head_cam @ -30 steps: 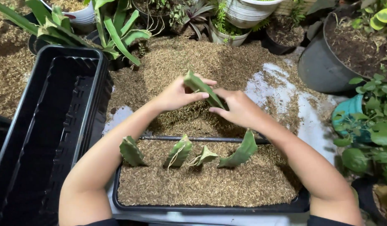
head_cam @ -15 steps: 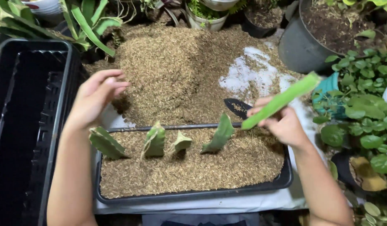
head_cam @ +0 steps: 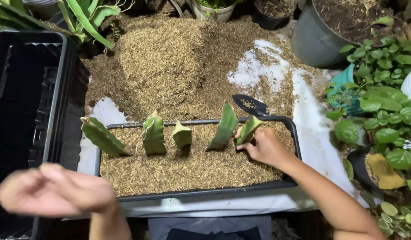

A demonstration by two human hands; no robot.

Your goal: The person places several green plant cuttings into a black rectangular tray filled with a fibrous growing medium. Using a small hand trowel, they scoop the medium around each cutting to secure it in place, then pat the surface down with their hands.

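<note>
The leaf cutting (head_cam: 248,129) is pinched in my right hand (head_cam: 264,146), fingers closed around its lower part, with its base pressed into the husk bedding at about the 3 o'clock end of the black tray (head_cam: 294,133). It leans with its tip toward 1 o'clock.

Four planted cuttings stand in a row to the 9 o'clock side of it: the nearest (head_cam: 224,126) is just beside it, then a short one (head_cam: 182,134), a broad one (head_cam: 153,133), and a long one (head_cam: 101,137) leaning over the tray's 9 o'clock edge.

My left hand (head_cam: 54,190) is well apart from the cutting, at about 7 o'clock of the tray, holding nothing I can see; it is blurred, so I cannot tell how its fingers are set.

Risks, in my judgement:
- The bedding looks loose. A shallow base would let the cutting topple.
- The nearest planted cutting is close. A sideways nudge of my knuckles could tip it.
- Too firm a pinch could bruise the leaf.

A small dark trowel (head_cam: 250,105) lies on the husk pile (head_cam: 170,62) at 12 o'clock, just beyond the tray rim.
</note>
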